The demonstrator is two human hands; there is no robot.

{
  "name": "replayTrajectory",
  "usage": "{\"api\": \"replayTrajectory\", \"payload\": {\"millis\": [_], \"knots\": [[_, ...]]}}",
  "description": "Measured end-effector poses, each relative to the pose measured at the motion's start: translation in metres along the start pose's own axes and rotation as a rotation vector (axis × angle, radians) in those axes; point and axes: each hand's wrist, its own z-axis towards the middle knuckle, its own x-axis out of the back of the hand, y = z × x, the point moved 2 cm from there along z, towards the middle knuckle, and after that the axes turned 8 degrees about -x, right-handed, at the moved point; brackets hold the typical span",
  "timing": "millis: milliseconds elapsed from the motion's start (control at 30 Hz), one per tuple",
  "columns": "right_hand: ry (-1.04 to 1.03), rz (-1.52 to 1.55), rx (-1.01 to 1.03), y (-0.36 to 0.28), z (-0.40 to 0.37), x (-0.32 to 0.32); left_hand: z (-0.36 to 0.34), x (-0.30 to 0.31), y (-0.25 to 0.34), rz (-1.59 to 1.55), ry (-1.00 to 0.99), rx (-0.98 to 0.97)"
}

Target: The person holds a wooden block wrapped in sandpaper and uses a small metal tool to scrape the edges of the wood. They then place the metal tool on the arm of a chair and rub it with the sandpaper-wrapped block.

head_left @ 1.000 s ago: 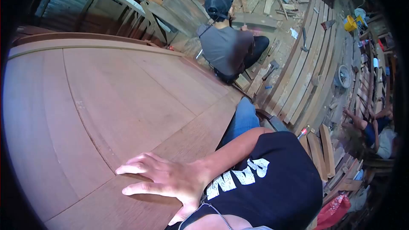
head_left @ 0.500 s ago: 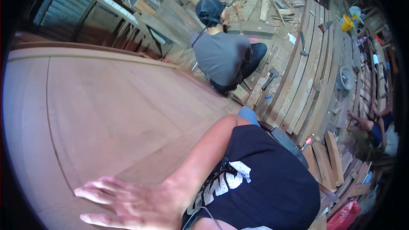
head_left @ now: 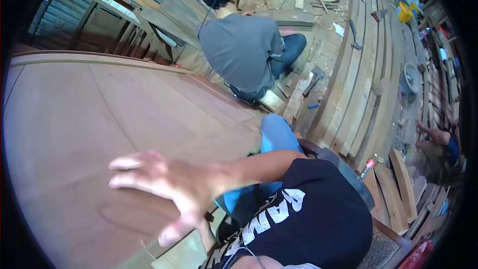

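One wooden panel (head_left: 149, 114) is seen across the left side of the view, beneath the right hand (head_left: 174, 179), whose fingers are slightly parted, the thumb spread wide. Beyond the panel, a crouched person (head_left: 239, 45) is seen near planks (head_left: 358, 79).

The right arm reaches across in front of the torso, its hand (head_left: 174, 182) open and raised, fingers (head_left: 130, 174) spread, thumb (head_left: 174, 231) held apart.

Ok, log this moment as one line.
right hand: fingers spread, above panel | co-worker: back to camera | hammer: on planks
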Motion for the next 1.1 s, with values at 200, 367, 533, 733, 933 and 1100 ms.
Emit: {"api": "replayTrajectory", "payload": {"millis": [200,367,533,733,933,1100], "knots": [[0.103,-0.279,-0.326,-0.011,-0.084,0.013,-0.082,-0.024,0.049,-0.099,-0.046,0.116],[0.430,-0.608,-0.395,-0.020,-0.196,-0.016,-0.132,-0.033,0.059,-0.117,-0.094,0.041],[0.068,-0.422,-0.623,-0.034,-0.256,-0.063,-0.154,-0.026,0.043,-0.107,-0.073,-0.067],[-0.177,-0.046,-0.806,-0.034,-0.261,-0.110,-0.172,0.007,0.048,-0.069,-0.119,-0.097],[-0.308,0.106,-0.975,-0.043,-0.252,-0.135,-0.180,0.036,0.080,-0.082,-0.102,0.040],[-0.214,0.153,-1.054,-0.054,-0.232,-0.136,-0.187,0.062,0.068,-0.251,0.103,0.099]]}}
